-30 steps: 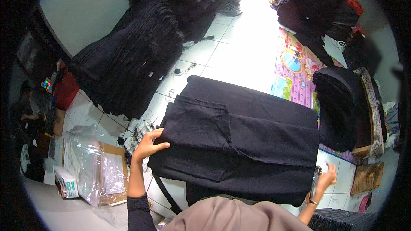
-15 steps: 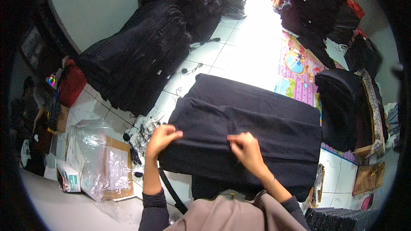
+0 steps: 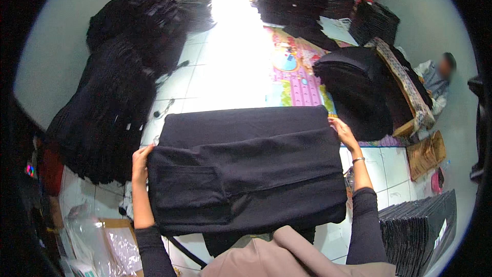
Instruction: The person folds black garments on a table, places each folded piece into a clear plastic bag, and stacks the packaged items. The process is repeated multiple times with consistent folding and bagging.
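Nearest, a brown garment (image 3: 302, 259) is seen at the lower edge, with a black strap (image 3: 184, 251) slanted beside it. To the right, a row of thin black pieces (image 3: 417, 231) is stacked; to the left, clear plastic wrapping (image 3: 82, 228) is partly cut off by the dark rim. Just ahead of the garment, the black cloth (image 3: 287, 156) is laid out broad and folded, its support hidden beneath it. A squarish panel (image 3: 189, 192) is shown on its left part, and creases are run across its middle. The left side edge is met by the left hand (image 3: 141, 164), half closed; the far right edge is met by the right hand (image 3: 344, 133), its fingers bent. Whether the cloth is pinched by either cannot be told. The step in hand is judged to be a straightening of the cloth by its sides; for the next move, an even pull and flattened creases seem to be called for. Beyond, the tiled floor (image 3: 177, 107) is partly covered by a colourful mat (image 3: 300, 92), flanked by a rounded black stack (image 3: 353, 95) and a black fabric heap (image 3: 102, 107)
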The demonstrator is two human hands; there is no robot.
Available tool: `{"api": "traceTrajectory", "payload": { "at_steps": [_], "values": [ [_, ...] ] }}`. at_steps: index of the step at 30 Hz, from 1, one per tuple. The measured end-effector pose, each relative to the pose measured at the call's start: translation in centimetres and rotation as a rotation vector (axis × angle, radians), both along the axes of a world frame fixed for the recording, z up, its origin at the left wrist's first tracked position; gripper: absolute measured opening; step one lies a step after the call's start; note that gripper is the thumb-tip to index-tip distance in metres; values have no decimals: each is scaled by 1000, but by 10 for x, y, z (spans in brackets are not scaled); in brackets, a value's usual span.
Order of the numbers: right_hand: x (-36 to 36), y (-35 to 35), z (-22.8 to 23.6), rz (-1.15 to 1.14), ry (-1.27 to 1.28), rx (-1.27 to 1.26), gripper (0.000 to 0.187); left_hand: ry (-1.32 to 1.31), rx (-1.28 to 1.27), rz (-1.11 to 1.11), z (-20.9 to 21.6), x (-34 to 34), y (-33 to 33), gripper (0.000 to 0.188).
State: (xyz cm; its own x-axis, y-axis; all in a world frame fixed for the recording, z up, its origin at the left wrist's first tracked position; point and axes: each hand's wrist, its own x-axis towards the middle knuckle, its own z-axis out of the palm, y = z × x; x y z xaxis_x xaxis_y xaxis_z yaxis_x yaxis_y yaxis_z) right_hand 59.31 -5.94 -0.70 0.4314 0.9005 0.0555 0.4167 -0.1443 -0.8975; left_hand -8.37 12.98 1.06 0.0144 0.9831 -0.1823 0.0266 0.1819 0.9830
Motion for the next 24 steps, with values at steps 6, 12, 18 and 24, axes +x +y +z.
{"api": "traceTrajectory", "payload": {
  "at_steps": [6, 12, 18, 24],
  "values": [
    [44, -21, 4, 228, 63, -327, 21, -41, 109, 115, 29, -18, -23, 20],
    [41, -3, 61, 212, -28, 61, 19, 328, 280, 126, 84, -50, -8, 28],
    [-14, -11, 67, -12, -971, -91, 33, 961, 282, 144, 57, -28, -2, 47],
    [-78, -95, 64, 294, -683, -323, 63, 712, 544, -541, 51, 25, -122, 80]
  ]
}}
